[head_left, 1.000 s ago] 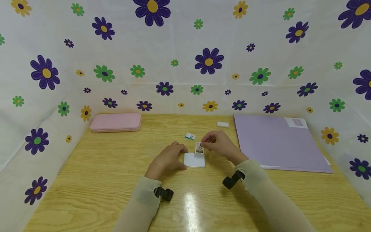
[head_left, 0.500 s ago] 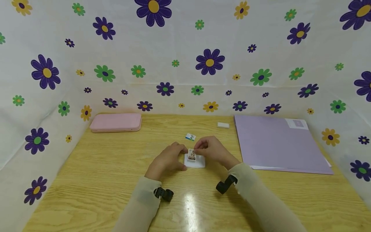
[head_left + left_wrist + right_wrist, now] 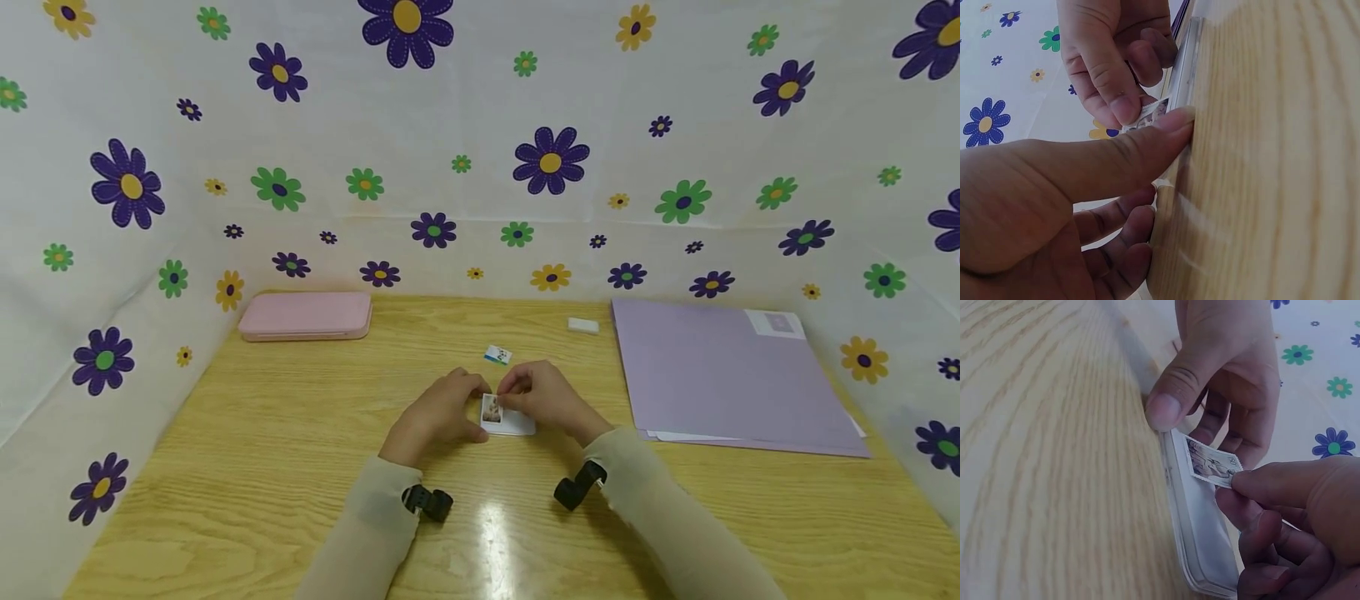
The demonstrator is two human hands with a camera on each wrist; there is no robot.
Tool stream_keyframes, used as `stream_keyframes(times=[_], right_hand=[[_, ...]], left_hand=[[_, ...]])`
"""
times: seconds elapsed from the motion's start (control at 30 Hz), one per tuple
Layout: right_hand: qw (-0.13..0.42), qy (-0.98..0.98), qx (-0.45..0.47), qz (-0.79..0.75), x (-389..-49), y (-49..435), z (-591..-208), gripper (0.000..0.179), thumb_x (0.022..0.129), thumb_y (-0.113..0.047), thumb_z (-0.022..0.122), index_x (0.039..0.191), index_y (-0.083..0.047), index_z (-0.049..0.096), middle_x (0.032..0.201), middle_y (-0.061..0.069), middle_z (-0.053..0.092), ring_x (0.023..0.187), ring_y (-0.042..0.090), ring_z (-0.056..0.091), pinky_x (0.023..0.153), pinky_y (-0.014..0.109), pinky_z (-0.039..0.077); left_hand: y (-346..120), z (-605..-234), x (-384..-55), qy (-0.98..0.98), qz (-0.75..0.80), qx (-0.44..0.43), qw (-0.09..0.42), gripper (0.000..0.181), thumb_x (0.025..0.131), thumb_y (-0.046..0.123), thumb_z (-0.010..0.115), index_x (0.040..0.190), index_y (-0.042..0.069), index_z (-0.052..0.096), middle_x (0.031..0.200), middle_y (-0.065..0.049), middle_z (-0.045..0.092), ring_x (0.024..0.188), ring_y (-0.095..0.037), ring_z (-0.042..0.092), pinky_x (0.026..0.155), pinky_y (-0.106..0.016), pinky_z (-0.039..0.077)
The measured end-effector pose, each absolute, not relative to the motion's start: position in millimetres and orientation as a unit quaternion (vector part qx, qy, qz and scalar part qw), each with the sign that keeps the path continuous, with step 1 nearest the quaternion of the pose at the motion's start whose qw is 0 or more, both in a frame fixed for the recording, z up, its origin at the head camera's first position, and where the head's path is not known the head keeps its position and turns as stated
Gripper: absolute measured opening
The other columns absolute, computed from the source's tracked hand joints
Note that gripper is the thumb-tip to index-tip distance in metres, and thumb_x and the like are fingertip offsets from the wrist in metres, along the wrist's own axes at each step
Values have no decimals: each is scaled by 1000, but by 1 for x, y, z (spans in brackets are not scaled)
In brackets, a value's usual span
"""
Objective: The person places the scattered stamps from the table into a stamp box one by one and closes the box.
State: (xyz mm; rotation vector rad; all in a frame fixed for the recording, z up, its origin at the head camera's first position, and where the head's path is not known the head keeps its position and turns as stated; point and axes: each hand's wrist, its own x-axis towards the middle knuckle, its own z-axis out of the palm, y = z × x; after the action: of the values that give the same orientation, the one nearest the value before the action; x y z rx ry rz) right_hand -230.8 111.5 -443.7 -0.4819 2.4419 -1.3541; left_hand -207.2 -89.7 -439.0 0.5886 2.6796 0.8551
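A small stamp (image 3: 491, 408) with a brownish picture and toothed edges is pinched between the thumb and forefinger of my right hand (image 3: 551, 402). It lies tilted over the left part of a flat white case (image 3: 519, 423), its far end close to the case's surface in the right wrist view. My left hand (image 3: 435, 415) grips the left end of the case, thumb (image 3: 1175, 120) at the near corner and fingers at the far one. The other fingers of my right hand (image 3: 1310, 525) are curled. Part of the case is hidden behind my right hand.
Behind the case lies a small white piece with blue and green print (image 3: 498, 355). Further back are a white block (image 3: 582, 325) and a pink case (image 3: 306, 316) at the left. A purple folder (image 3: 735, 375) covers the table's right side. Flowered cloth (image 3: 465, 117) encloses the table.
My right hand has carried the stamp left and down, from above the case's far right edge to its left part. My left hand stays at the case's left end.
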Motion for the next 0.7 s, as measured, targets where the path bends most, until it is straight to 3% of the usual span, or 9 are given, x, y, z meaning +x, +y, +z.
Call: stream_keyframes(times=[0.7], right_hand=[[138,870,-172,-441,-228,106,-445,5,87,-8,74,82,-8,72,80,-1,66,75,16,57,67,29,47]], left_hand=[[-92,-438,-207,919,304,208,139,54,76,18,88,122,10,62,117,-5,54,111,-23,54,98,-39,44]])
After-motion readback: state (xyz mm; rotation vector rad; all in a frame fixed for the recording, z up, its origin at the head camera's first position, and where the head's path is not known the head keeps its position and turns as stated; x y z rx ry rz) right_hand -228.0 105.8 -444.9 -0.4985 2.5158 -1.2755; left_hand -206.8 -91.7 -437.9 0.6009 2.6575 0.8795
